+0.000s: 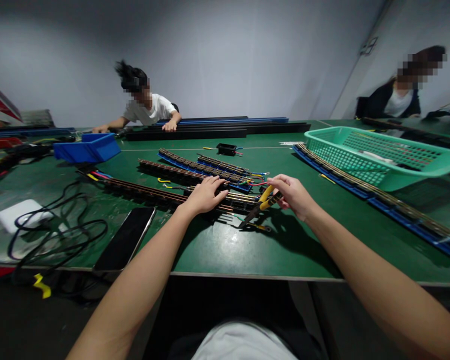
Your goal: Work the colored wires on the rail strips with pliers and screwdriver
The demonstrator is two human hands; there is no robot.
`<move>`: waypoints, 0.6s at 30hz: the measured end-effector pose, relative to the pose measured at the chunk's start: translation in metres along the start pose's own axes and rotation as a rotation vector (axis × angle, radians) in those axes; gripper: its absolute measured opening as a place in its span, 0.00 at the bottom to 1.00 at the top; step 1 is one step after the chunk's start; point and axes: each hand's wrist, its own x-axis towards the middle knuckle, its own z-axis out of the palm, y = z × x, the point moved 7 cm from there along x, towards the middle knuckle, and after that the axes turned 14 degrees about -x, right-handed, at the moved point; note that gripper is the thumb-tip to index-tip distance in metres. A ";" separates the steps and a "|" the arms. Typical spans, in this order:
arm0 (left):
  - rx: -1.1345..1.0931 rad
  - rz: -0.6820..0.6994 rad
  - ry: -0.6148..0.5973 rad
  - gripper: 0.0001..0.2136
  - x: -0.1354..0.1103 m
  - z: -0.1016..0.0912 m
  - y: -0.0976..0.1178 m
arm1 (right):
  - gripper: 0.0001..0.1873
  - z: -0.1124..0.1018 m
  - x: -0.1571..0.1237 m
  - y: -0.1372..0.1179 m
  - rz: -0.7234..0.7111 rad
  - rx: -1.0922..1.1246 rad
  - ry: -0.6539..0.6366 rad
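Note:
My left hand (207, 195) lies with its fingers spread on long black strips with copper-coloured rails (155, 192), pressing on their right part. In my right hand (290, 192) are pliers with yellow handles (265, 198), held at a slant. Their dark jaws point down and left toward the table, close to a thin wire with a ring terminal (263, 228). A red wire (260, 184) runs up to the right fingertips; whether they pinch it I cannot tell. Blue-based strips (206, 166) with coloured wires at their right ends lie just beyond my hands.
A phone (125, 239), tangled black cable and white adapter (24, 215) lie at left. Beyond are a blue bin (87, 148) and a small black box (227, 149). A green basket (378, 160) and a long curved strip (375, 195) occupy the right. Two people sit across the table.

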 end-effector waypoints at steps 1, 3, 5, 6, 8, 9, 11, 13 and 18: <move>-0.001 0.002 0.002 0.26 0.000 0.000 0.000 | 0.24 -0.001 0.000 -0.001 -0.014 -0.024 0.010; -0.002 0.003 0.007 0.26 0.000 -0.001 0.001 | 0.24 -0.002 -0.001 -0.003 -0.028 -0.058 0.023; -0.002 -0.002 0.009 0.25 -0.001 -0.001 0.001 | 0.23 -0.002 -0.002 -0.004 -0.026 -0.066 0.032; -0.001 -0.006 0.008 0.25 -0.001 -0.001 0.001 | 0.23 -0.002 -0.002 -0.004 -0.024 -0.061 0.034; 0.000 -0.011 0.004 0.25 -0.001 -0.001 0.001 | 0.23 -0.002 -0.003 -0.004 -0.028 -0.048 0.038; -0.001 -0.009 0.003 0.25 -0.001 -0.001 0.001 | 0.22 -0.002 -0.003 -0.005 -0.035 -0.042 0.040; -0.003 -0.002 0.004 0.26 -0.001 -0.001 0.001 | 0.20 -0.002 -0.004 -0.007 -0.058 -0.027 0.038; -0.004 0.002 0.006 0.25 -0.001 -0.001 0.001 | 0.17 -0.002 -0.005 -0.009 -0.081 -0.001 0.035; -0.007 -0.001 0.003 0.26 -0.001 -0.001 0.001 | 0.14 -0.003 -0.007 -0.014 -0.102 0.051 0.023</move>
